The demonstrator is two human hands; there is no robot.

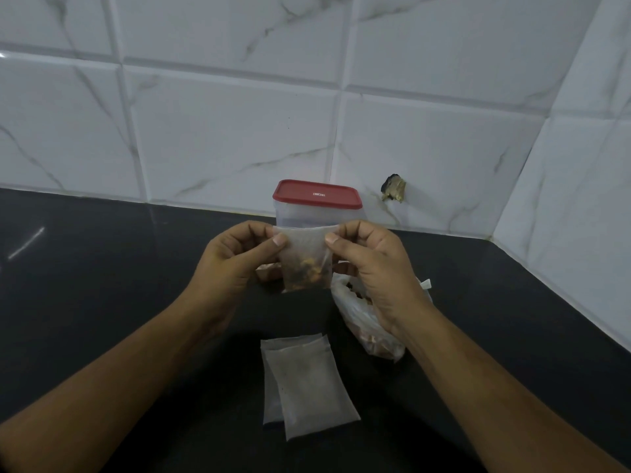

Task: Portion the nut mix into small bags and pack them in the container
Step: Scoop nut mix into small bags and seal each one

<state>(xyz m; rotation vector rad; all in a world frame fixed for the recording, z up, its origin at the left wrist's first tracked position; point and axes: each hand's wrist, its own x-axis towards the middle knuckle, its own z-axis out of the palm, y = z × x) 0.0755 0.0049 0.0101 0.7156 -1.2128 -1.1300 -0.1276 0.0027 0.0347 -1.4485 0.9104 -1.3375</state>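
Black countertop (102,302) against white marble-pattern wall tiles (222,131). Your left hand (235,257) and right hand (372,264) each pinch a top corner of a small translucent bag of nut mix (305,261), held upright before the red-lidded clear plastic container (316,206). Two flat empty translucent bags (307,387) lie overlapped nearer you; a crumpled clear bulk bag of nuts (358,319) sits under your right wrist.

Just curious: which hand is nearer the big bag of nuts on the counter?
Right. The right hand sits just in front of the big bag, covering part of it; the left hand is across the small bag both pinch.
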